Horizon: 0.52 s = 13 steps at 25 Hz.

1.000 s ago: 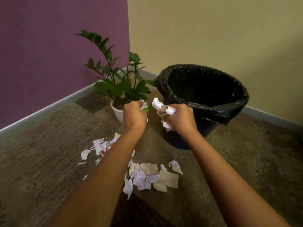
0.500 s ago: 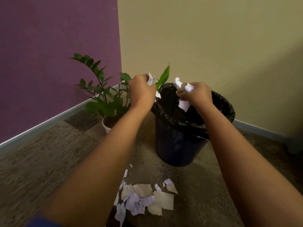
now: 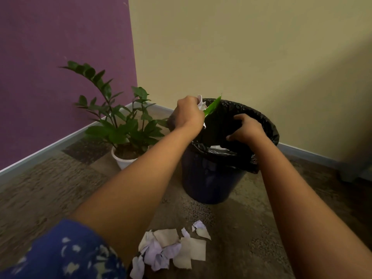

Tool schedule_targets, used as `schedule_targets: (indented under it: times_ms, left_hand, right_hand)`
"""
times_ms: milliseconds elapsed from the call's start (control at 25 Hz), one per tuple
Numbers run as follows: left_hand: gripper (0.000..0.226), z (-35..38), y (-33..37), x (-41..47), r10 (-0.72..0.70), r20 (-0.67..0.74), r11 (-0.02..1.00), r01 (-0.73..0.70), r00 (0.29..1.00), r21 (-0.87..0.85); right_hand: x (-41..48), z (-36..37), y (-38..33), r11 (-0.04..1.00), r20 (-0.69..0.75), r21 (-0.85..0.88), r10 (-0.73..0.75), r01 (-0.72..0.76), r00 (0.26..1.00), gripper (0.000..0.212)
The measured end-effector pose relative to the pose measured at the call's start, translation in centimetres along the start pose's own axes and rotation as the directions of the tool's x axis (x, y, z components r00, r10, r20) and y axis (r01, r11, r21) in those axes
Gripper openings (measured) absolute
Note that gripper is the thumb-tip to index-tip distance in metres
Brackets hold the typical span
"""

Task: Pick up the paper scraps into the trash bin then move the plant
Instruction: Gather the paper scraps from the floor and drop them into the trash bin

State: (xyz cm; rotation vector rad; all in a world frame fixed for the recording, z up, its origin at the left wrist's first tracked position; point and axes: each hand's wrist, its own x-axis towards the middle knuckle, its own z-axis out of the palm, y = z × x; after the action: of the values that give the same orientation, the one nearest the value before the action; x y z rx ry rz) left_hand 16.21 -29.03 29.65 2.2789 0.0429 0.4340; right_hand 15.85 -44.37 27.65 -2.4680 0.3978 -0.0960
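Fingers of the left hand [image 3: 188, 114] are closed tight round a paper wad [image 3: 201, 104] and a green strip [image 3: 213, 104], leaf or paper we cannot tell. Those of the right hand [image 3: 248, 127] are spread and loosely bent, palm down, holding nothing we can see. We note the trash bin [image 3: 211, 182] upright on the carpet [image 3: 50, 188], fitted with a black liner [image 3: 269, 133], both hands above its mouth. The plant [image 3: 120, 125] stands in its white pot [image 3: 122, 161] just left of the bin, nearer the left hand. A floor pile [image 3: 175, 248] of scraps lies in front of the bin, between the forearms. Some white paper [image 3: 217, 147] shows inside the bin. Governing relation: the wad sits over the bin's left rim, with the opening down and to the right of the gripping fingers. In our judgement a short inward shift is required before letting go, or pieces may fall beside the pot.
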Motion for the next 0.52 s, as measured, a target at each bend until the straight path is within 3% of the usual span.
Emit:
schedule_targets:
  times_ms: [160, 360, 440, 520]
  left_hand:
    - [0.027, 2.7, 0.3, 0.5, -0.039, 0.181, 0.995, 0.021, 0.983, 0.097]
    - [0.056, 3.9, 0.4, 0.5, -0.046, 0.495, 0.988, -0.034, 0.868, 0.15]
    - [0.053, 3.6, 0.2, 0.2, 0.031, 0.422, 0.986, -0.098, 0.906, 0.138]
    - [0.035, 3.0, -0.4, -0.5, 0.184, 0.224, 0.973, -0.21, 0.957, 0.099]
  right_hand:
    - [-0.3, -1.3, 1.2, 0.991, -0.235, 0.13, 0.01, 0.021, 0.972, 0.049]
    - [-1.1, -1.1, 1.0, 0.994, -0.308, 0.091, -0.03, 0.061, 0.951, 0.04]
    - [-1.6, -0.7, 0.6, 0.991, -0.356, 0.101, -0.049, 0.09, 0.933, 0.035]
    - [-2.4, 0.0, 0.0, 0.979, -0.441, 0.112, -0.102, 0.168, 0.892, 0.03]
